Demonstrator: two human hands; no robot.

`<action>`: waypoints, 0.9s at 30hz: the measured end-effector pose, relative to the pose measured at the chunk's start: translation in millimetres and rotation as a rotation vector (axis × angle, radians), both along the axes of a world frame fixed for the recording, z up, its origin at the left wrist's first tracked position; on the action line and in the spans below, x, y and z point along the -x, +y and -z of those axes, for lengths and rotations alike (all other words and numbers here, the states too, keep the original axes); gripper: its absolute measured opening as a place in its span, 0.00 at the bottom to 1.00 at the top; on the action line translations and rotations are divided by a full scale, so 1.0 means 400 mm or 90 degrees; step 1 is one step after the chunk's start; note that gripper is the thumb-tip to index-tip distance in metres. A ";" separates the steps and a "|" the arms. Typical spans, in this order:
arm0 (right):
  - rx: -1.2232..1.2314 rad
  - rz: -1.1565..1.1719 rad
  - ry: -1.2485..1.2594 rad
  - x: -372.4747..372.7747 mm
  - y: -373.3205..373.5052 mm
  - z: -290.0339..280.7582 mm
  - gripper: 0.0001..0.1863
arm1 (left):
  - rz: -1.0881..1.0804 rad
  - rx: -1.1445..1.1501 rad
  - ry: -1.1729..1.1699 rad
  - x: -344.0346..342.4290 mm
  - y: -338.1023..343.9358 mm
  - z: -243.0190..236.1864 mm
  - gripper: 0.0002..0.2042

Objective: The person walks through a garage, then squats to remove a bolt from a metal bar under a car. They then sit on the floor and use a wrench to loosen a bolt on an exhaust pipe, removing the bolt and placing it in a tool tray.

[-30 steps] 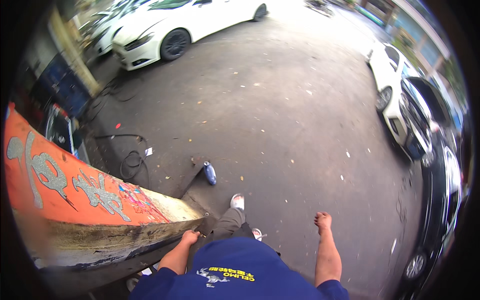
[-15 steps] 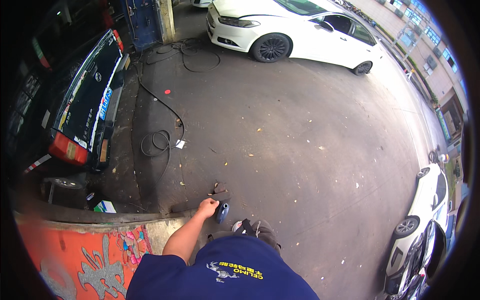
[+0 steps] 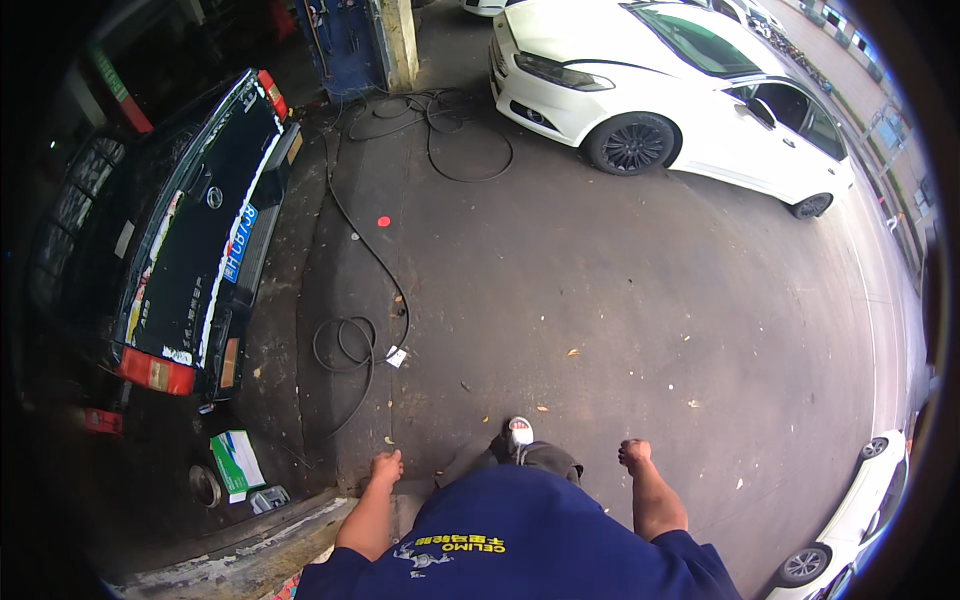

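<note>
While dark pavement [image 3: 560,270] is spreading below | left hand [image 3: 386,466] is hovering loosely curled, closure/contents: can't tell | right hand [image 3: 633,454] is hovering likewise curled, closure/contents: can't tell

Left of the pale pillar [image 3: 399,45] we see a blue panel [image 3: 345,50] and a shadowed bay [image 3: 235,55]; in front of it, daylit grey floor [image 3: 560,270] spreads.

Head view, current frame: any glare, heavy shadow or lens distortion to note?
Head view: bright light washes out part of the white four-door sedan at the top; same view, deep shadow hides detail around the dark, boxy pickup truck at left; same view, the fisheye curves the pale grey road at far right.
</note>
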State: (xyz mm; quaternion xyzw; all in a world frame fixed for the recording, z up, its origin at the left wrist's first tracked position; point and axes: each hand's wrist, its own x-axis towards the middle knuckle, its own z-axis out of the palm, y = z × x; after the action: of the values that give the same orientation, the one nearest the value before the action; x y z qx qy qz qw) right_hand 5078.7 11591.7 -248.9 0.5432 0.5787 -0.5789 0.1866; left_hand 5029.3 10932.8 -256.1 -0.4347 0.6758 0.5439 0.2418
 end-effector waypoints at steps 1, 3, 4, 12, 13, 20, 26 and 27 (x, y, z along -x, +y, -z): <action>-0.031 -0.046 -0.008 0.134 -0.007 -0.017 0.11 | -0.021 -0.009 -0.015 -0.001 -0.004 -0.002 0.13; -0.152 -0.223 0.008 0.395 -0.036 -0.053 0.06 | -0.074 -0.018 -0.060 0.007 -0.004 0.003 0.14; -0.133 -0.245 0.031 0.529 -0.058 -0.064 0.06 | -0.107 -0.015 -0.116 0.019 -0.004 0.008 0.15; -0.084 -0.284 0.127 1.296 -0.282 -0.058 0.10 | 0.304 0.006 -0.097 0.569 -0.064 0.069 0.14; -0.064 -0.256 0.087 1.331 -0.298 -0.045 0.10 | 0.325 -0.018 -0.125 0.706 -0.066 0.082 0.15; 0.111 -0.273 -0.102 1.680 -0.366 0.087 0.08 | 0.100 0.134 0.215 1.801 -0.171 -0.128 0.19; -0.320 -1.105 -0.084 2.160 -0.471 0.129 0.11 | 0.023 0.181 0.297 2.357 -0.295 -0.201 0.16; -0.342 -1.127 -0.068 2.264 -0.493 0.140 0.11 | 0.010 0.171 0.289 2.401 -0.319 -0.163 0.16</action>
State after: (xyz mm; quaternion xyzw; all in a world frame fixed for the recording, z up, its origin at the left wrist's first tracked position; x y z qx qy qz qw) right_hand 4173.3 11394.7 -304.8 -0.0457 0.8881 -0.0466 0.4550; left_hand 4068.7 10805.3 -191.0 -0.3242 0.7823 0.5311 0.0288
